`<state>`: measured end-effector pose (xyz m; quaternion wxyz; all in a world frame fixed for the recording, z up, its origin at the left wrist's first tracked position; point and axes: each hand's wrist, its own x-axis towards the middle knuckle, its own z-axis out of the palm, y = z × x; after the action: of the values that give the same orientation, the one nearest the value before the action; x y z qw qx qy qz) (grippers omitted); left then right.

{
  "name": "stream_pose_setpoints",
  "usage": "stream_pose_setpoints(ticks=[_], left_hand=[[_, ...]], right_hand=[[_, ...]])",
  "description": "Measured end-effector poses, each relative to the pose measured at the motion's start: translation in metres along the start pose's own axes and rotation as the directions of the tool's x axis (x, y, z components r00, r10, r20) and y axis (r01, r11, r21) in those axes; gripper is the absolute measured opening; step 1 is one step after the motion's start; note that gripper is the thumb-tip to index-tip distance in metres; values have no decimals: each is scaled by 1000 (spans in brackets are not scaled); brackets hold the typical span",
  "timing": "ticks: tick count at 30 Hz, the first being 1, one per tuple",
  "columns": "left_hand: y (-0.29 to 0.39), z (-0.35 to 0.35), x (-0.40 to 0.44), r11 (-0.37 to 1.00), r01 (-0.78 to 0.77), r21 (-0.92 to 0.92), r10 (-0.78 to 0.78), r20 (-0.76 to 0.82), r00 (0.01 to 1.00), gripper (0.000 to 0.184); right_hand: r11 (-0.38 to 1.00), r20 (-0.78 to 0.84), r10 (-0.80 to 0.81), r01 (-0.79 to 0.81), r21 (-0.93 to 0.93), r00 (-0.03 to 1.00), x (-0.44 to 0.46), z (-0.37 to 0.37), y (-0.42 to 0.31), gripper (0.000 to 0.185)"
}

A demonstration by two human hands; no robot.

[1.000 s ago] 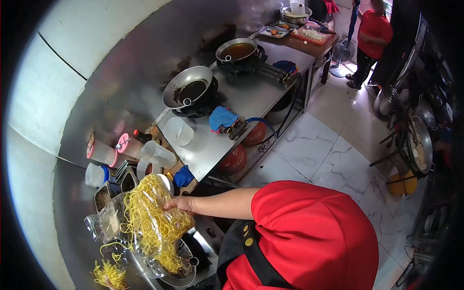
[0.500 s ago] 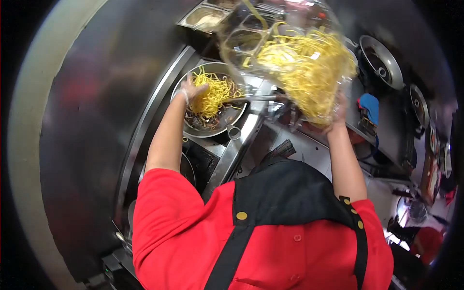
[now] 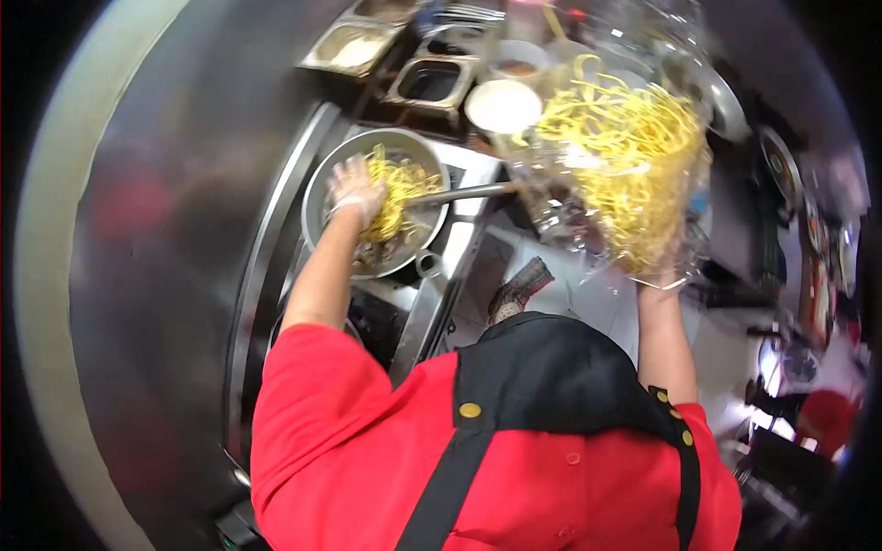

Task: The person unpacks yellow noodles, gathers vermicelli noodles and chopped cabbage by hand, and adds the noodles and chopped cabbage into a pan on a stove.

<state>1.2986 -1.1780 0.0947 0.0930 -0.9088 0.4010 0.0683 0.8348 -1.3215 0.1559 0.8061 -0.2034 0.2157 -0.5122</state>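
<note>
My left hand (image 3: 356,190), in a clear plastic glove, is over the left side of a round metal pan (image 3: 315,216). Its fingers are stretched out at the edge of a heap of yellow noodles (image 3: 397,197), touching or just above it. Darker food shows under the noodles. A long utensil handle (image 3: 473,193) sticks out of the pan to the right. My right hand (image 3: 669,266) grips a clear plastic bag of yellow noodles (image 3: 625,156) from below, up and to the right of the pan. Its fingers are partly hidden by the bag.
Metal ingredient tins (image 3: 430,84) and a white bowl (image 3: 503,106) stand behind the pan. The pan sits on a steel stove (image 3: 459,243) beside a steel wall (image 3: 175,275). More pans (image 3: 779,165) are at the right. Another person in red (image 3: 827,418) is far right.
The noodle bag and my right hand have moved right and slightly down, uncovering the tins and bowl. My left hand stays at the noodles, fingers outstretched. The view has shifted a little.
</note>
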Motion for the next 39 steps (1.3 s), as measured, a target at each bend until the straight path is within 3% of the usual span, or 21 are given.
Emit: stream_pose_setpoints(ticks=[1, 2, 3, 5, 8, 9, 10, 11, 13, 15, 16, 17, 19, 20, 23, 24, 28, 31, 33, 36, 39], left_hand=[[-3, -12, 0, 1000, -29, -1, 29, 53, 998, 79], [-27, 24, 33, 990, -123, -66, 124, 14, 992, 82], [-34, 28, 36, 969, -115, -218, 117, -1, 993, 80], [-48, 20, 44, 755, -112, -646, 143, -4, 990, 61], [-61, -15, 27, 427, -36, -904, -82, -78, 994, 39], [-73, -24, 24, 453, 22, -891, -124, -39, 992, 32], [-89, -22, 35, 539, -126, -833, -97, -210, 973, 30], [-123, -5, 68, 744, -217, -632, -75, -402, 913, 35], [-83, -58, 11, 769, -151, -621, -94, -344, 934, 43], [-57, -79, -11, 836, -67, -545, -22, -155, 988, 59], [-100, -49, 41, 844, 191, -502, -142, 133, 981, 73], [-85, -44, 23, 632, 282, -722, -73, 307, 949, 79], [-30, -69, -33, 693, 596, -406, -480, 356, 802, 68], [-19, -72, -44, 706, 611, -358, -531, 304, 791, 66], [23, -90, -79, 756, 543, -366, -535, 133, 834, 61], [39, -98, -91, 758, 534, -375, -543, 91, 835, 59], [96, -126, -132, 742, 523, -419, -599, -65, 798, 51], [130, -152, -155, 731, 484, -481, -626, -189, 757, 46], [155, -173, -167, 728, 424, -539, -632, -288, 720, 43], [195, -208, -180, 732, 260, -630, -611, -439, 659, 38], [229, -236, -156, 773, -109, -625, -429, -642, 636, 34]], right_hand=[[999, -8, 36, -36, -13, 999, -1, -10, 1, 59], [999, -23, 41, -41, -28, 999, -2, -27, -2, 58], [999, -30, 38, -39, -26, 999, -15, -22, -6, 60], [997, -120, 82, -82, 5, 989, -38, -7, -23, 63], [994, 120, -47, 35, 100, 992, -55, -31, -38, 53], [987, 115, -158, 156, 22, 981, -75, -23, -44, 48], [978, 94, -206, 204, 30, 974, -76, -35, -55, 48], [981, 126, -156, 139, 134, 980, -77, -54, -60, 45], [967, 164, -135, 94, 236, 977, -77, -89, -72, 41], [939, 168, -63, 2, 344, 984, -77, -119, -79, 41], [948, 152, -67, 16, 319, 986, -84, -129, -87, 41], [947, 156, -80, 27, 320, 984, -90, -140, -99, 41], [916, 202, -89, 0, 401, 975, -103, -164, -124, 41], [909, 201, -99, 7, 417, 975, -109, -182, -136, 42], [891, 151, -139, 57, 451, 979, -138, -224, -194, 43], [931, 7, -198, 186, 316, 980, -150, -239, -211, 43], [907, -88, -329, 341, 246, 940, -209, -283, -277, 47], [848, 11, -376, 339, 406, 927, -243, -324, -303, 48], [838, 28, -416, 371, 399, 909, -264, -358, -311, 48], [779, -184, -451, 486, 397, 873, -289, -370, -337, 47], [740, -177, -426, 454, 496, 887, -301, -367, -363, 44]])
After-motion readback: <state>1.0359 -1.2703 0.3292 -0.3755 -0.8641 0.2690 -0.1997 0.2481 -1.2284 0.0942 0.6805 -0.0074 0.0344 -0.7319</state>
